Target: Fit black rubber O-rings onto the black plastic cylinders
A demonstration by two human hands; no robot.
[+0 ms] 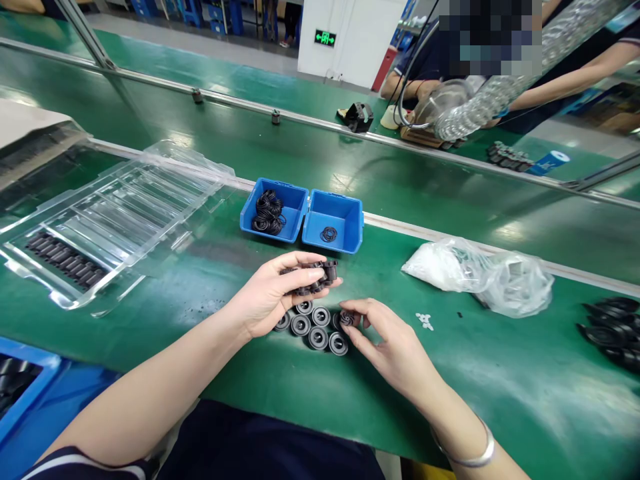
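Observation:
Several small black spool-shaped parts (329, 270) are gathered in my left hand (273, 290), its fingers wrapped round them above the bench. My right hand (385, 337) pinches one small black round part (347, 319) with a ribbed, swirled face, between thumb and fingertips. Beneath and between the hands, a cluster of black round parts (319, 337) with ringed tops stands on the green bench. The pinched part is at the right edge of this cluster; whether it touches a part below I cannot tell. My left hand hides some of the cluster's back edge.
Black rubber rings fill part of one blue bin (245, 223); the other blue bin (357, 230) holds a few. A clear tray (135, 213) with black parts lies left. Plastic bags (520, 283), white bits (425, 321) and black parts (613, 333) lie right. A co-worker (575, 80) sits across.

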